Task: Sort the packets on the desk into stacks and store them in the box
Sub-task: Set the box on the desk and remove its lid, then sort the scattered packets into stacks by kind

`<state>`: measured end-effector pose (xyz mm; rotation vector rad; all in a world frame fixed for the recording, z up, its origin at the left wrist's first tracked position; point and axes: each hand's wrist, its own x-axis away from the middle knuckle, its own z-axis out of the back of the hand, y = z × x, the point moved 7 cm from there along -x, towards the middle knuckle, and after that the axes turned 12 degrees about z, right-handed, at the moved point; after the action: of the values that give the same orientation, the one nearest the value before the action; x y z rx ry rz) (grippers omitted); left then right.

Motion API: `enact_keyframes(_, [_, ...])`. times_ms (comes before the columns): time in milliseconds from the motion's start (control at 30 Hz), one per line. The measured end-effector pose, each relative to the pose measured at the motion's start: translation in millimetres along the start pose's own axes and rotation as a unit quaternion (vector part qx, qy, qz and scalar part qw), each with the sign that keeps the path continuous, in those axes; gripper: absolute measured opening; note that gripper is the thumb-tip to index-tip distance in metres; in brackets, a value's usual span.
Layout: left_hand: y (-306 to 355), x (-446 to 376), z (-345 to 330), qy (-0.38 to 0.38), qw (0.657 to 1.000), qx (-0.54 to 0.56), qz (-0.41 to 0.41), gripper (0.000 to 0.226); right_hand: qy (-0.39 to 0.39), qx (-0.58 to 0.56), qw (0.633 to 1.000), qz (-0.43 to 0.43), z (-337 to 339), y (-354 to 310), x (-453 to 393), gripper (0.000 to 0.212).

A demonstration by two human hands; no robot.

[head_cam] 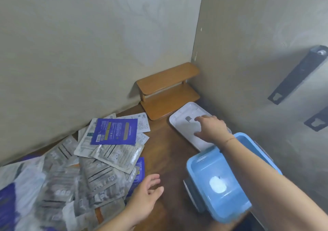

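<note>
Desk [165, 152]: packets [92, 168] piled; R hand [211, 127] on lid [188, 124], box [220, 181] nearby.

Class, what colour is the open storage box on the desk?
Light blue: the box shows plainly in the head view, under the right forearm.

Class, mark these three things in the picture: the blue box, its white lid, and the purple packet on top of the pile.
blue box [229, 161], head view, inner back wall.
white lid [184, 129], head view, bare flat top.
purple packet [114, 131], head view, middle of printed face.

Silver, blue packets [99, 159] heaped on desk [165, 152]; blue box [220, 182] open.
</note>
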<state>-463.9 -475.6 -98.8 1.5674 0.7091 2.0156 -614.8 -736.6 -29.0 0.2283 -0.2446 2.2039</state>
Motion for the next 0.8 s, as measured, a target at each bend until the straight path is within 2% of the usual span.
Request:
enact_keyframes(100, [-1,-6,11,0.012,1.0,0.006,-0.007,0.035,-0.148,0.018,0.987,-0.064,-41,18,-38,0.092])
enact_keyframes(200, [-3,-14,21,0.039,0.999,0.021,-0.006,0.028,-0.21,0.005,0.972,-0.106,-72,32,-55,0.11])
enact_keyframes(367, [-2,-25,28,0.069,0.998,0.007,0.0,0.029,-0.22,-0.037,0.968,-0.112,-89,38,-71,0.115])
enact_keyframes(533, [15,-42,17,0.06,0.998,-0.009,-0.014,0.031,-0.21,0.015,0.968,-0.135,-83,30,-63,0.112])
enact_keyframes(800, [16,-56,22,0.063,0.997,0.043,0.007,0.027,-0.226,0.036,0.961,-0.155,-81,16,-63,0.116])
